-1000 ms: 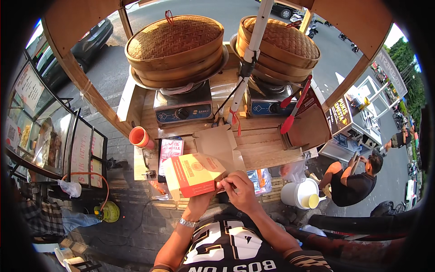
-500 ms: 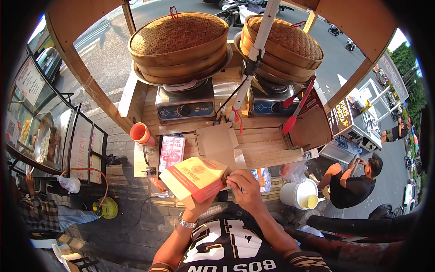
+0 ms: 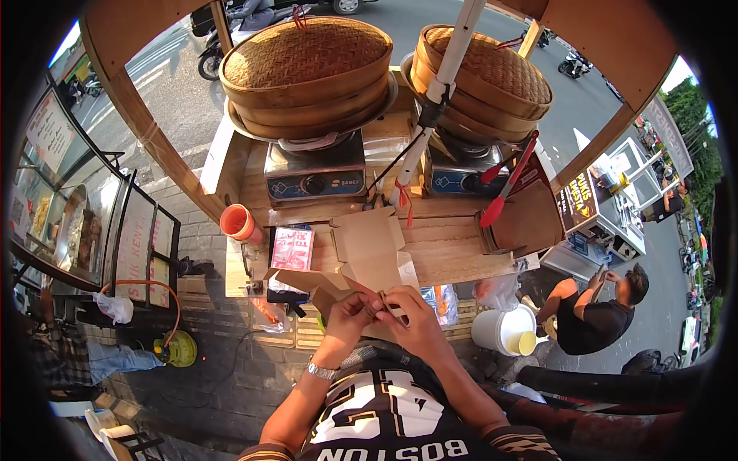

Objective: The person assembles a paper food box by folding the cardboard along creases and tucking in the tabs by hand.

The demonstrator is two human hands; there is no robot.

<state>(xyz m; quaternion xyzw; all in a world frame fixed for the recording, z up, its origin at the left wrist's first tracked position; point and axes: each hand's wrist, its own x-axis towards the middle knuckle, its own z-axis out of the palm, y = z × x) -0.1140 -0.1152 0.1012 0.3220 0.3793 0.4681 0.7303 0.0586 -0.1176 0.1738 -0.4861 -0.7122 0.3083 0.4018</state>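
Close to my body, below the counter's near edge, I hold a cardboard food box (image 3: 314, 283) with its plain brown inside showing and its flaps standing open. My left hand (image 3: 347, 321) is closed, its fingers pinching the box's edge. Right beside it my right hand (image 3: 416, 321) pinches the same part, fingertips nearly touching those of the left. The exact fold between them is hidden by the fingers. Another opened brown box (image 3: 369, 237) lies on the wooden counter just beyond. A red-and-white printed pack (image 3: 292, 249) rests left of it.
Two bamboo steamers (image 3: 307, 73) (image 3: 484, 81) sit on gas stoves (image 3: 315, 173) at the back. Orange cups (image 3: 241, 223) stand at the counter's left. Red tongs (image 3: 513, 180) lean over a brown carton (image 3: 530, 219) at right. A white pole (image 3: 450, 61) rises mid-counter. A white bucket (image 3: 503, 329) stands lower right.
The box has turned from its printed yellow-and-red outside to its brown inside, with flaps opened. My left hand has come up and right, beside my right hand.
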